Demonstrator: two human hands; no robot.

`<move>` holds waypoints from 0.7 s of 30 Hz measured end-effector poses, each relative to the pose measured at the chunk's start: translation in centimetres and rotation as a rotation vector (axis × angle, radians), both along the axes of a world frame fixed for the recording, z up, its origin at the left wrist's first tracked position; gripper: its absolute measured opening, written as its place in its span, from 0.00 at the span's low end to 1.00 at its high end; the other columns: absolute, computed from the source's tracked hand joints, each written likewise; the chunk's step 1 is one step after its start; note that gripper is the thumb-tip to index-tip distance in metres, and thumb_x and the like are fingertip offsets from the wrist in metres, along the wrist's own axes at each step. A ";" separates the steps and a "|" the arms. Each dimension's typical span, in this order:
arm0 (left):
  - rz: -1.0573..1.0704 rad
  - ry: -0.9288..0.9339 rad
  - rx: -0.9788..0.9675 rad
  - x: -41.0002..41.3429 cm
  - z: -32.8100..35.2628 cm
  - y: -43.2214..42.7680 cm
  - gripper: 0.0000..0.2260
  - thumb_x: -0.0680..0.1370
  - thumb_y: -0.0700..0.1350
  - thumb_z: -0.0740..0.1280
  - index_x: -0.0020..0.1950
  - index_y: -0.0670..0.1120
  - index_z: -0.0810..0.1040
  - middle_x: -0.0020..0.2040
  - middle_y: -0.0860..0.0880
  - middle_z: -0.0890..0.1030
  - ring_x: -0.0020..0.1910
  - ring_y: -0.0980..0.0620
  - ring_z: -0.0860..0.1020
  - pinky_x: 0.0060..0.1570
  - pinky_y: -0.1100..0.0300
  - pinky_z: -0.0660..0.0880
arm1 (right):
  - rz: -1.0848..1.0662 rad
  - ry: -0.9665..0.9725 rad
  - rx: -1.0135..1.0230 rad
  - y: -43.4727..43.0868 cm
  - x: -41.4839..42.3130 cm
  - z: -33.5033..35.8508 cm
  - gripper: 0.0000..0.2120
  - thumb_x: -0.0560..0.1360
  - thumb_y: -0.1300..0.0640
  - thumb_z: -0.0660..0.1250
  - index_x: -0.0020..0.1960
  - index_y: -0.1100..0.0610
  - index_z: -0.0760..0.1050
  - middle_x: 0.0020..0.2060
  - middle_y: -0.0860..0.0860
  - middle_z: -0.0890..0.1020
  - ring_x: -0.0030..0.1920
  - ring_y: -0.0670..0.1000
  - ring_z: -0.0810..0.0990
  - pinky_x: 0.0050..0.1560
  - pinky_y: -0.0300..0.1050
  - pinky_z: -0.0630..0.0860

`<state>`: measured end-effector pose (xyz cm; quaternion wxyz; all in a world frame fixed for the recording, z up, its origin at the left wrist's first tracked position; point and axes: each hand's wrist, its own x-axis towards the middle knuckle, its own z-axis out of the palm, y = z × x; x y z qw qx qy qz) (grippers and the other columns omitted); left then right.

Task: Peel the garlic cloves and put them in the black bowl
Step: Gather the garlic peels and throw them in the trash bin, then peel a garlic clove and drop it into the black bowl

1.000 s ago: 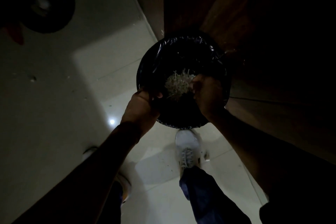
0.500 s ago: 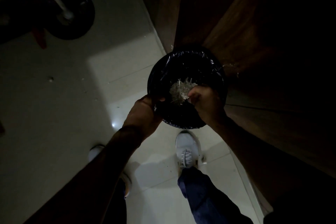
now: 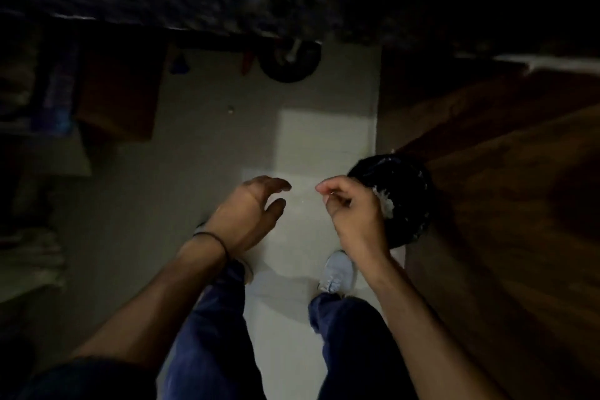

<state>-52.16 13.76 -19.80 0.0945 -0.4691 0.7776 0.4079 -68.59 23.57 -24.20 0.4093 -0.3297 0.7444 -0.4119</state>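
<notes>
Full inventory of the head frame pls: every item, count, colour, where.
bin: 1, black, bag-lined, on floor, right of centre, beside wood panel
pale scraps: small heap, whitish, inside bin
wood panel: 1, brown, right
floor: pale tiles, centre
round base: 1, black, white pole, top centre
box: 1, brown, left, blurred
shoe: 1, white, below right hand
trousers: blue, bottom
wristband: 1, dark, left wrist
left hand: fingers spread, empty
right hand: fingers curled, nothing visibly held
</notes>
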 end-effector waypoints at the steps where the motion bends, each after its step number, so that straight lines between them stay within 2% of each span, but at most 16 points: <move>1: 0.046 0.002 -0.025 2.0 2.4 -0.1 0.15 0.83 0.45 0.61 0.71 0.50 0.74 0.69 0.51 0.75 0.64 0.52 0.75 0.59 0.65 0.68 | 0.032 -0.003 -0.020 -1.1 1.5 2.4 0.12 0.76 0.70 0.67 0.49 0.55 0.82 0.47 0.47 0.84 0.49 0.44 0.82 0.50 0.33 0.76; 4: 0.218 0.020 -0.089 8.5 8.6 -0.2 0.14 0.84 0.46 0.60 0.69 0.52 0.74 0.66 0.52 0.75 0.59 0.55 0.75 0.59 0.60 0.73 | 0.161 -0.049 -0.057 -4.7 6.3 9.2 0.10 0.78 0.65 0.68 0.48 0.52 0.83 0.46 0.44 0.85 0.48 0.44 0.82 0.49 0.36 0.77; 6: 0.357 0.042 -0.140 13.1 12.1 -0.4 0.14 0.84 0.47 0.60 0.68 0.53 0.75 0.63 0.52 0.76 0.55 0.57 0.75 0.56 0.61 0.74 | 0.261 -0.096 -0.092 -7.3 10.3 13.6 0.10 0.78 0.64 0.68 0.48 0.51 0.82 0.44 0.44 0.85 0.47 0.44 0.82 0.47 0.34 0.77; 9: 0.569 0.097 -0.250 19.7 16.8 -0.5 0.13 0.83 0.45 0.62 0.66 0.52 0.77 0.60 0.53 0.78 0.53 0.59 0.76 0.53 0.64 0.73 | 0.418 -0.173 -0.135 -10.8 16.6 19.3 0.08 0.78 0.65 0.69 0.49 0.54 0.83 0.43 0.46 0.85 0.45 0.45 0.82 0.47 0.36 0.77; 13: 0.881 0.246 -0.417 28.3 22.2 -0.7 0.11 0.81 0.41 0.66 0.61 0.50 0.82 0.54 0.53 0.83 0.50 0.56 0.80 0.53 0.59 0.77 | 0.588 -0.255 -0.154 -15.0 25.3 25.1 0.07 0.77 0.67 0.69 0.48 0.57 0.83 0.40 0.48 0.84 0.40 0.43 0.79 0.44 0.37 0.75; 17: 1.120 0.354 -0.528 35.4 25.4 -1.0 0.10 0.80 0.39 0.67 0.58 0.49 0.83 0.53 0.56 0.84 0.52 0.60 0.80 0.54 0.70 0.74 | 0.730 -0.283 -0.184 -19.0 34.0 29.0 0.07 0.77 0.67 0.69 0.49 0.57 0.83 0.39 0.51 0.84 0.40 0.44 0.79 0.44 0.39 0.75; 21: 1.268 0.398 -0.574 41.3 26.3 -1.8 0.09 0.80 0.38 0.67 0.56 0.47 0.84 0.51 0.55 0.85 0.47 0.60 0.80 0.42 0.73 0.72 | 0.774 -0.351 -0.183 -22.3 42.5 30.6 0.08 0.76 0.68 0.70 0.47 0.56 0.83 0.36 0.50 0.83 0.37 0.45 0.79 0.42 0.37 0.76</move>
